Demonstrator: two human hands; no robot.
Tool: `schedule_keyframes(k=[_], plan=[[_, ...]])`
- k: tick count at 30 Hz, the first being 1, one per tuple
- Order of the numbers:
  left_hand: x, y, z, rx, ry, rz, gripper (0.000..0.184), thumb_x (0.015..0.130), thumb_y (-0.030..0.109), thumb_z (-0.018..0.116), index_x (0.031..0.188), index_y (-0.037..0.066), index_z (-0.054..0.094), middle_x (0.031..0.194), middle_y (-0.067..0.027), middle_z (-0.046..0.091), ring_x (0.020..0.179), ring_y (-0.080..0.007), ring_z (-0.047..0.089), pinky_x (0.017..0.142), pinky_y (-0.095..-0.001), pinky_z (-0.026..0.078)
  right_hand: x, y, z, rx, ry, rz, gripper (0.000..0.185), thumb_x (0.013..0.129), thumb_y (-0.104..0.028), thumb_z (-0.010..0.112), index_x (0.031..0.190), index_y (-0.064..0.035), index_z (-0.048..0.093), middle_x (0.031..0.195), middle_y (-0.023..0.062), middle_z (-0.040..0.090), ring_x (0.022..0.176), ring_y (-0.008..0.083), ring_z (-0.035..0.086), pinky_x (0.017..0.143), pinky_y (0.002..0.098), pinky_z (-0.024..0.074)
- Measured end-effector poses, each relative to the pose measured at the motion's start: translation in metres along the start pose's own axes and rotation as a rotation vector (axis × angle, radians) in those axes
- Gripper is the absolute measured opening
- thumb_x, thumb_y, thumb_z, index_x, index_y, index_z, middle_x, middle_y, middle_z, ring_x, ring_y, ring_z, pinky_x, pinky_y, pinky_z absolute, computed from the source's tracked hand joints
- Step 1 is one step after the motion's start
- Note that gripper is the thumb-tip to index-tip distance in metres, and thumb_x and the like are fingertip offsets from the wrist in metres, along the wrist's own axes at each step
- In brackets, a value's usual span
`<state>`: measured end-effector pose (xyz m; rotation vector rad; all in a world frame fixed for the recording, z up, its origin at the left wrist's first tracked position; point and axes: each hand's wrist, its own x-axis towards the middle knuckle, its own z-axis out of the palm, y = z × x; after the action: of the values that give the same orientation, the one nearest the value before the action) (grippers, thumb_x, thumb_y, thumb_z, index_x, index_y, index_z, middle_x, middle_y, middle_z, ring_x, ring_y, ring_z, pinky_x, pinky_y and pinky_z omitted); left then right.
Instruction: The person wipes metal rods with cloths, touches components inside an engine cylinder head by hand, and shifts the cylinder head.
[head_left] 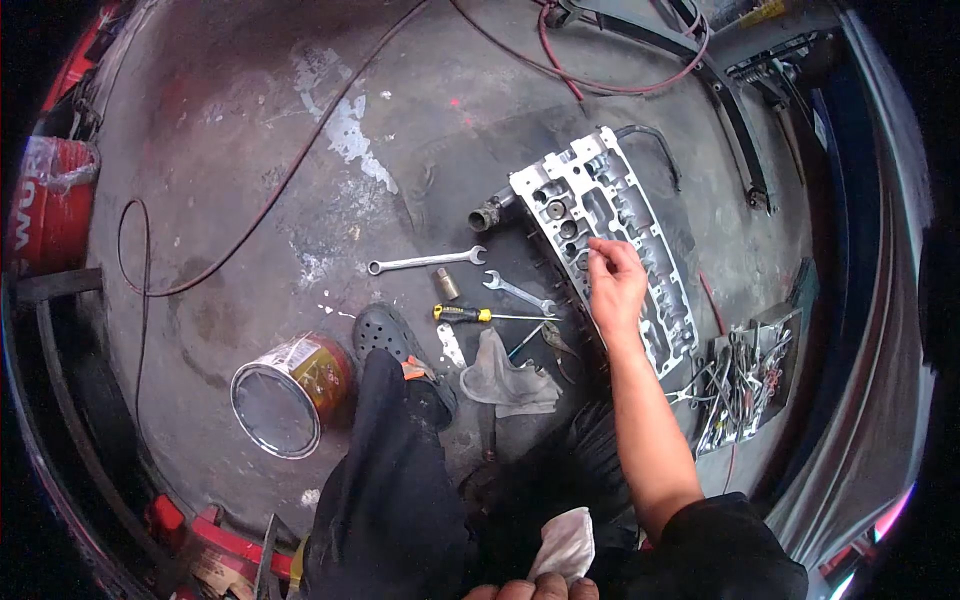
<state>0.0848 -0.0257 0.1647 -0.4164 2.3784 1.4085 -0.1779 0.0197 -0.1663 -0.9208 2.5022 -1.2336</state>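
A silver engine cylinder head lies on the floor at the centre right. Over its near-left side is my right hand, its fingers bent and pressed together; whatever they hold, if anything, is too small to name. At the bottom edge my left hand shows only its curled fingers, closed around a whitish cloth. Left of the cylinder head lie a combination wrench, an open-end wrench, a metal socket, a yellow and black screwdriver and pliers.
A grey rag lies near my shoe. A large can is on its left. At the right stands a tray of tools. A red hose crosses the floor, and a metal stand is at the upper right.
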Motion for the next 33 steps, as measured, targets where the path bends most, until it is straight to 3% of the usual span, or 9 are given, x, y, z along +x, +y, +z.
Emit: schedule_keyframes(k=[5, 12, 13, 14, 17, 19, 23, 25, 33], plan=[[-0.003, -0.002, 0.005, -0.019, 0.054, -0.049, 0.048, 0.076, 0.026, 0.061, 0.116, 0.001, 0.058, 0.104, -0.0135, 0.061, 0.087, -0.0245, 0.058, 0.072, -0.0349, 0.049, 0.021, 0.004, 0.017, -0.122, -0.034, -0.089, 0.013, 0.082, -0.003, 0.066, 0.095, -0.0012, 0.07, 0.085, 0.0129, 0.067, 0.072, 0.0216, 0.064, 0.069, 0.0324, 0.0516], [0.004, -0.017, -0.023, -0.042, 0.164, -0.011, 0.04, 0.077, 0.025, 0.061, 0.11, 0.003, 0.061, 0.098, -0.0118, 0.062, 0.083, -0.024, 0.058, 0.068, -0.035, 0.048, 0.025, 0.004, 0.024, -0.179, 0.009, 0.104, 0.012, 0.082, -0.009, 0.07, 0.084, -0.0023, 0.06, 0.066, 0.008, 0.062, 0.059, 0.0152, 0.058, 0.06, 0.0317, 0.0492], [0.005, -0.021, -0.026, -0.067, 0.19, 0.009, 0.038, 0.076, 0.024, 0.061, 0.108, 0.003, 0.062, 0.096, -0.0113, 0.062, 0.081, -0.0238, 0.058, 0.067, -0.035, 0.048, 0.025, 0.0, 0.025, -0.157, -0.024, 0.126, 0.012, 0.081, -0.007, 0.069, 0.082, -0.0028, 0.058, 0.068, 0.0111, 0.064, 0.059, 0.0214, 0.062, 0.061, 0.035, 0.0505], [0.005, -0.025, -0.021, -0.072, 0.189, 0.009, 0.038, 0.076, 0.024, 0.061, 0.108, 0.003, 0.062, 0.096, -0.0113, 0.062, 0.081, -0.0238, 0.058, 0.067, -0.035, 0.048, 0.026, 0.001, 0.028, -0.161, -0.027, 0.127, 0.012, 0.081, -0.007, 0.069, 0.082, -0.0028, 0.058, 0.068, 0.0111, 0.064, 0.059, 0.0214, 0.062, 0.061, 0.035, 0.0505], [0.01, -0.035, -0.021, -0.06, 0.363, 0.054, 0.035, 0.076, 0.021, 0.062, 0.106, 0.003, 0.063, 0.092, -0.0108, 0.062, 0.078, -0.0237, 0.059, 0.064, -0.0344, 0.048, 0.033, 0.001, 0.037, -0.349, -0.061, 0.06, 0.009, 0.079, -0.006, 0.066, 0.08, -0.0034, 0.057, 0.075, 0.0185, 0.065, 0.073, 0.039, 0.066, 0.065, 0.0451, 0.0514], [0.01, -0.039, -0.041, -0.078, 0.193, 0.05, 0.035, 0.076, 0.018, 0.062, 0.107, 0.003, 0.063, 0.092, -0.0109, 0.061, 0.079, -0.0232, 0.058, 0.063, -0.0332, 0.047, 0.036, -0.008, 0.043, -0.427, -0.079, 0.052, 0.009, 0.079, -0.007, 0.065, 0.079, -0.004, 0.057, 0.075, 0.0181, 0.065, 0.073, 0.0396, 0.065, 0.066, 0.046, 0.0509], [0.012, -0.051, -0.052, -0.106, 0.173, 0.041, 0.034, 0.076, 0.016, 0.064, 0.107, 0.003, 0.062, 0.092, -0.0107, 0.06, 0.079, -0.0226, 0.058, 0.062, -0.0325, 0.047, 0.042, -0.02, 0.046, -0.621, -0.143, 0.092, 0.006, 0.079, -0.01, 0.063, 0.079, -0.0062, 0.059, 0.077, 0.0174, 0.066, 0.075, 0.041, 0.065, 0.068, 0.0486, 0.0506], [0.015, -0.063, -0.049, -0.001, 0.318, 0.067, 0.033, 0.076, 0.014, 0.064, 0.107, 0.003, 0.062, 0.094, -0.0111, 0.061, 0.079, -0.0224, 0.057, 0.063, -0.0327, 0.047, 0.047, -0.023, 0.052, -0.745, -0.186, 0.112, 0.006, 0.08, -0.012, 0.063, 0.08, -0.0064, 0.061, 0.079, 0.0175, 0.067, 0.077, 0.0411, 0.065, 0.07, 0.0495, 0.0513], [0.021, -0.086, -0.085, -0.119, 0.214, 0.055, 0.034, 0.077, 0.014, 0.064, 0.108, 0.002, 0.062, 0.095, -0.0118, 0.061, 0.079, -0.0229, 0.057, 0.063, -0.0335, 0.048, 0.043, -0.015, 0.058, -0.735, -0.136, 0.111, 0.011, 0.079, -0.008, 0.064, 0.074, -0.004, 0.055, 0.075, 0.0177, 0.064, 0.072, 0.0412, 0.063, 0.068, 0.0509, 0.0489]])
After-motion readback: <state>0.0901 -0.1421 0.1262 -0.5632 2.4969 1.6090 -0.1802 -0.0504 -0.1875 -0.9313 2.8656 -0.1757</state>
